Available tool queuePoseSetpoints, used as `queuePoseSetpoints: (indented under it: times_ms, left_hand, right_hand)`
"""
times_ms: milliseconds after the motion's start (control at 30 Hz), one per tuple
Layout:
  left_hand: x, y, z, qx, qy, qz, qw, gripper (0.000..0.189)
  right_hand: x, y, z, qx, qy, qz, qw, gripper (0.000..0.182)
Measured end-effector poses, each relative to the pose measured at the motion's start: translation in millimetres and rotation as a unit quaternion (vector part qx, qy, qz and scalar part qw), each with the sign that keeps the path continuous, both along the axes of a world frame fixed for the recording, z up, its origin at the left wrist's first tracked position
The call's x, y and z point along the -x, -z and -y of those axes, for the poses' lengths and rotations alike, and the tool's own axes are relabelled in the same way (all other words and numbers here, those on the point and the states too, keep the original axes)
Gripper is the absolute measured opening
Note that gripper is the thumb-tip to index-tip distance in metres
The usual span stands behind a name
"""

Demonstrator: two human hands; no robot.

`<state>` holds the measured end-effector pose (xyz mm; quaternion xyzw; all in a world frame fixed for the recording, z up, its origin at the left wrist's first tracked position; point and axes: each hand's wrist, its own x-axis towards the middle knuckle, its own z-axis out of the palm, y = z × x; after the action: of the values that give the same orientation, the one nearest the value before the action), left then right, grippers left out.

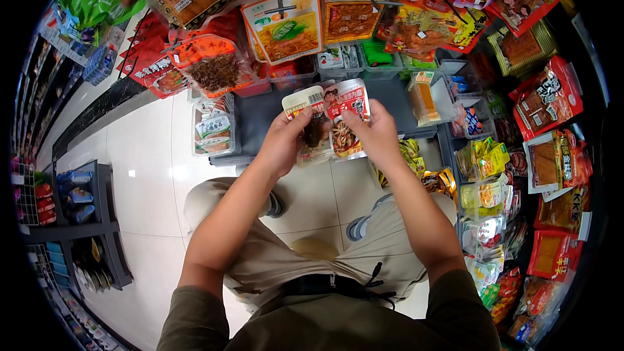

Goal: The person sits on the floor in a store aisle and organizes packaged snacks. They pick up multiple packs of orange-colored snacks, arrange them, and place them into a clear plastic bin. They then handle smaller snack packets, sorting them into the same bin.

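Two snack packets are held side by side in front of me, over the dark grey shelf point(253, 129). My left hand point(287, 141) grips the left one, a partly clear snack packet point(318, 140) with dark brown food inside and a barcode near its top. My right hand point(373, 129) is closed on the red and white snack packet point(347, 144), its thumb lying across the printed front. The inner edges of the packets meet or overlap. Just beyond them stand clear plastic bins point(292, 78) of small packets.
Hanging snack bags point(285, 24) crowd the rack above the shelf. At the left of the shelf stands a clear bin point(213, 144) of packets. More bins point(482, 195) and hanging bags point(546, 100) line the right side. Another grey shelf unit point(105, 204) stands across the tiled floor point(141, 180).
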<state>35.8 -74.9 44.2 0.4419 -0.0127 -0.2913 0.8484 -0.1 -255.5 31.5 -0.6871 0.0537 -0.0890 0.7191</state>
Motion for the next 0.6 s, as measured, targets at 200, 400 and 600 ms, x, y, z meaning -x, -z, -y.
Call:
queuePoseSetpoints:
  times_ms: [200,400,600]
  left_hand:
    - [-3.6,-0.7,-2.0,0.008,-0.005,-0.019,1.000,0.025]
    - [-5.0,2.0,-2.2,-0.004,-0.001,-0.010,1.000,0.027]
    - [-8.0,-4.6,-4.2,-0.026,-0.043,-0.001,0.999,0.023]
  right_hand:
    - [-0.2,-5.5,8.2,-0.036,-0.016,-0.025,0.999,0.016]
    - [0.8,-4.1,7.9,-0.052,-0.034,-0.024,0.998,0.016]
    - [-4.1,0.6,17.1,-0.057,-0.009,-0.041,0.997,0.015]
